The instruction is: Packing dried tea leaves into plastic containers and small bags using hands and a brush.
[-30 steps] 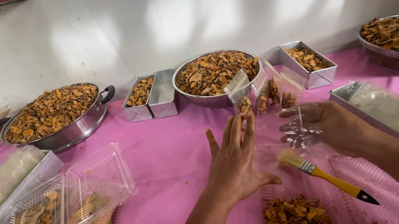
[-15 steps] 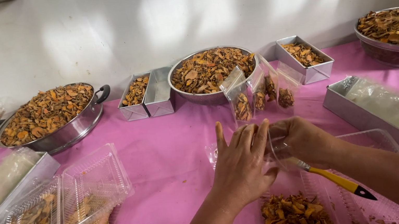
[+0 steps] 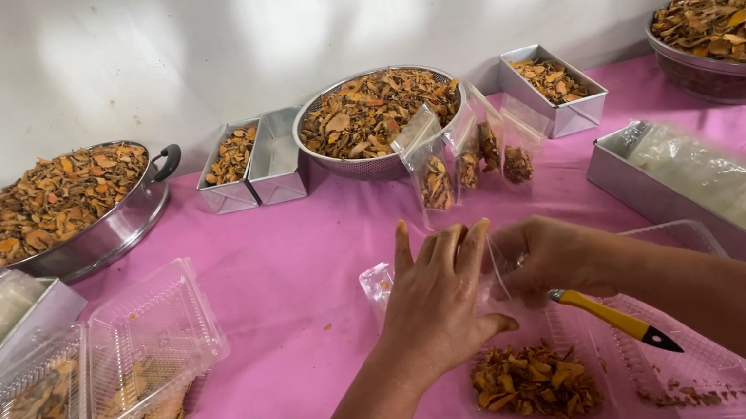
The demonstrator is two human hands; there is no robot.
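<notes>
My left hand (image 3: 438, 300) and my right hand (image 3: 548, 257) meet over the pink tablecloth (image 3: 285, 282), both pinching a small clear plastic bag (image 3: 496, 258) between their fingers. The bag is hard to make out and its contents do not show. Just below the hands lies an open clear clamshell tray (image 3: 702, 367) with a pile of dried orange-brown slices (image 3: 532, 383). A yellow-handled tool with a dark tip (image 3: 611, 320) rests across the tray, under my right wrist.
Three filled clear bags (image 3: 436, 180) stand before a round metal bowl of slices (image 3: 378, 110). Further slices fill a handled pan (image 3: 57, 202), small tins (image 3: 232, 157) (image 3: 556, 84) and a far-right bowl (image 3: 740, 27). A tin of empty bags (image 3: 713, 178) sits right; filled clamshells (image 3: 77, 401) left.
My right hand has brought the clear bag down and toward me, from near the standing bags to just above the tray. My left hand has closed in on the bag.
</notes>
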